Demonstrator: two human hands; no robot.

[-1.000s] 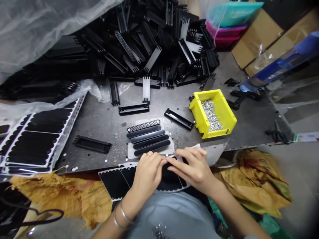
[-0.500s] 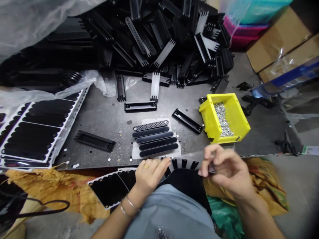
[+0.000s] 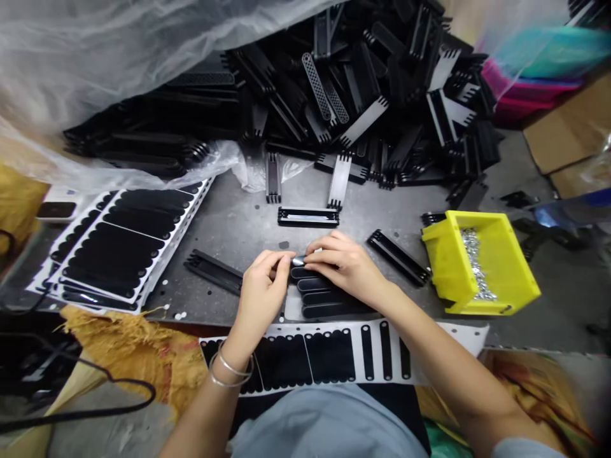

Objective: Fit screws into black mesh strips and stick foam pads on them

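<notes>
My left hand (image 3: 261, 287) and my right hand (image 3: 341, 262) meet over a short row of dark oval bars (image 3: 321, 298) lying on a pale backing on the grey table (image 3: 233, 229). Both hands are pinched together at the top of the row, around a small shiny piece (image 3: 298, 260) that I cannot make out. A white sheet of black stickers (image 3: 334, 353) lies across my lap, with several slots at its right end peeled.
A big heap of black plastic parts (image 3: 363, 95) fills the back, partly under clear plastic film (image 3: 119, 57). Loose black frames (image 3: 308, 217) lie nearby. A yellow bin of screws (image 3: 480, 264) stands at the right. Sticker sheets (image 3: 119, 242) are stacked at the left.
Both hands rose from the sticker sheet on my lap to the row of oval bars on the table. The view shifted, and the sheet now lies flat across my lap.
</notes>
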